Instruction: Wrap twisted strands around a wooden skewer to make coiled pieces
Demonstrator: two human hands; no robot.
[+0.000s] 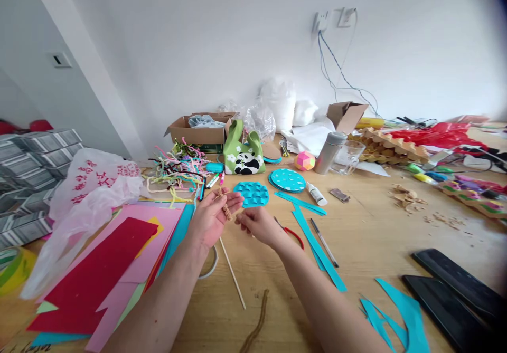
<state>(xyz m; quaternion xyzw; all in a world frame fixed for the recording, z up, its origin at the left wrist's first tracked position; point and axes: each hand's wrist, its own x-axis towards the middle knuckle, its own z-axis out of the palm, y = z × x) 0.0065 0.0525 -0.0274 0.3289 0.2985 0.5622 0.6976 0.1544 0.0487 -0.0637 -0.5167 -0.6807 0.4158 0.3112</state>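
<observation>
My left hand [216, 210] is turned palm up, its thumb closed over a coiled light-brown pipe cleaner [227, 211] that hangs along the fingers. Just to its right, my right hand [255, 221] has its fingers curled in a pinch; what they hold is hidden. Below the hands a thin wooden stick [233, 274] lies on the table beside a roll of tape [214, 264], partly covered by my left forearm. Nearer to me is a loose brown pipe cleaner [259, 321]. A blue scalloped paper piece [252, 194] lies right behind my hands.
Left are coloured paper sheets [103, 268] and a pile of pipe cleaners [178, 165]. Red-handled scissors [295, 236], blue paper strips [317, 245], a pen [325, 242] and a glue bottle [317, 194] lie right. Farther off stand a panda bag [244, 155] and a flask [330, 153].
</observation>
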